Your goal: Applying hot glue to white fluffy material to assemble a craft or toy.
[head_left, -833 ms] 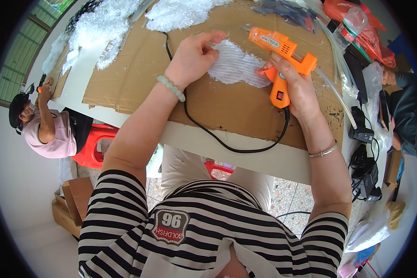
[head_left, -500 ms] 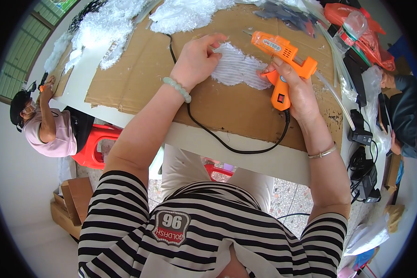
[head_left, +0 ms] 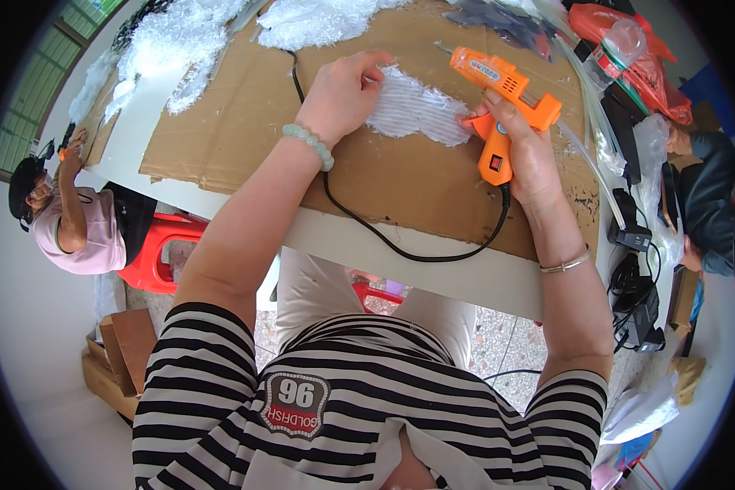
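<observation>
My right hand [head_left: 524,151] is wrapped round the handle of an orange hot glue gun [head_left: 498,73], its metal nozzle pointing up and left. From the gun's rear sticks a clear glue stick [head_left: 573,137]. Between my hands a white, ribbed, fluffy piece of material [head_left: 416,106] lies on brown cardboard [head_left: 245,131]. The curled fingers of my left hand [head_left: 347,94] are closed at the piece's left edge, thumb and forefinger near its upper corner; the fingertips are partly hidden. The nozzle stays apart from the piece. A black cord [head_left: 400,251] loops from the handle under my left wrist.
Shiny white fluffy material [head_left: 175,53] heaps along the far left, with another heap [head_left: 318,20] beside it. Dark grey pieces [head_left: 506,28] lie at the far right. Clear sticks, a plastic bottle [head_left: 625,45], red bags [head_left: 657,73] and black adapters [head_left: 633,237] crowd the right edge. People sit at both sides.
The view has shifted slightly. My right hand keeps its hold on the glue gun, and my left hand stays at the white piece's left edge.
</observation>
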Demonstrator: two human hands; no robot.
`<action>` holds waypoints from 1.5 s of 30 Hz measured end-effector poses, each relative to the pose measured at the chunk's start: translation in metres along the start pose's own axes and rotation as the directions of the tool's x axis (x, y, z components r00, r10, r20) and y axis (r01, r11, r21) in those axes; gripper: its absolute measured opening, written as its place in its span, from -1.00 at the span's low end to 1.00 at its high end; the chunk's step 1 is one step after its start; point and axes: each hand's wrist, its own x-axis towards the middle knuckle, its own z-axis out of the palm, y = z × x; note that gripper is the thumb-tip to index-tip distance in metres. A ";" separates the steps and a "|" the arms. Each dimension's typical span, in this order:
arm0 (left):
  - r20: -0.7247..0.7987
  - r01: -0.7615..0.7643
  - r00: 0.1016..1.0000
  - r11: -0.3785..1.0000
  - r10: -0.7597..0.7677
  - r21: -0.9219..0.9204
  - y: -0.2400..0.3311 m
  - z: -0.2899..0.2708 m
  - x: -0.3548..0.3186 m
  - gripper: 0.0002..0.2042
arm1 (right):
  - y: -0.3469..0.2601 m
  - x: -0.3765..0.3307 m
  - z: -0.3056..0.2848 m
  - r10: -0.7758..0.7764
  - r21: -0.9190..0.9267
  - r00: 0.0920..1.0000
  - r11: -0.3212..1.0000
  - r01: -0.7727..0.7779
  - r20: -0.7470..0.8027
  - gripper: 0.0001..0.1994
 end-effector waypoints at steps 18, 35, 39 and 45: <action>-0.047 0.029 0.998 0.999 -0.031 -0.044 0.005 0.000 0.000 -0.71 | -0.003 0.000 -0.001 -0.083 0.084 0.990 0.992 0.092 -0.111 -0.77; -0.078 0.130 0.986 0.975 -0.146 -0.179 -0.009 -0.001 0.005 -0.63 | -0.002 -0.004 -0.001 -0.023 0.040 0.997 0.999 0.026 -0.075 -0.76; -0.062 0.148 0.985 0.970 -0.162 -0.191 -0.010 0.000 0.006 -0.62 | -0.002 -0.003 -0.002 -0.025 0.073 0.996 0.997 0.032 -0.087 -0.76; -0.080 0.134 0.985 0.975 -0.151 -0.179 -0.007 0.000 0.005 -0.65 | 0.001 -0.003 -0.005 -0.144 0.034 0.990 0.989 0.144 0.000 -0.75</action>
